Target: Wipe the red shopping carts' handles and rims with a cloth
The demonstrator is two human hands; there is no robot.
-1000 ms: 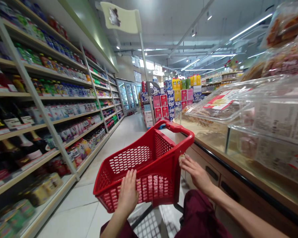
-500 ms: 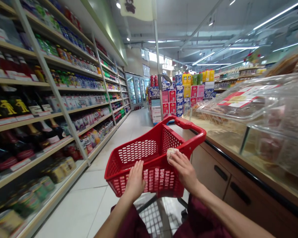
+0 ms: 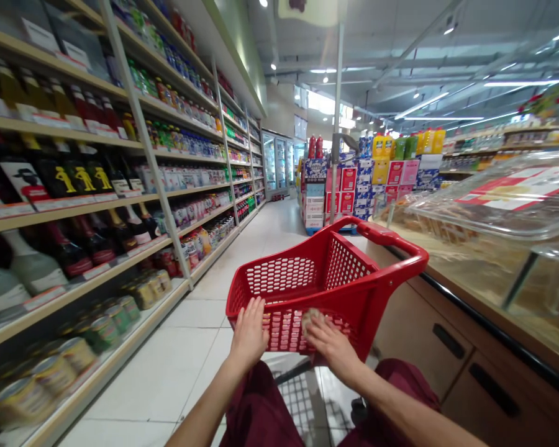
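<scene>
A red plastic shopping cart (image 3: 377, 298) with perforated basket walls stands in front of me, its handle to the right. My left hand (image 3: 250, 333) rests with outstretched fingers against the near side of the basket, close to its left end. Against the perforated near wall, my right hand (image 3: 330, 344) presses a pale, crumpled cloth (image 3: 311, 320). The cloth shows past the fingertips and its rest is hidden under the fingers. Inside, the visible part of the basket holds nothing.
Shelves (image 3: 195, 220) of bottles and cans line the left side. A display counter (image 3: 447, 310) with clear plastic covers (image 3: 489, 198) stands close on the right. Farther ahead are stacked drink cartons (image 3: 347, 186) and a metal pole (image 3: 338, 112). Tiled floor (image 3: 190, 347) runs between.
My right hand has moved the cloth from the basket's upper rim near the handle down onto the perforated side. My left hand stays on the cart. The view has turned slightly left.
</scene>
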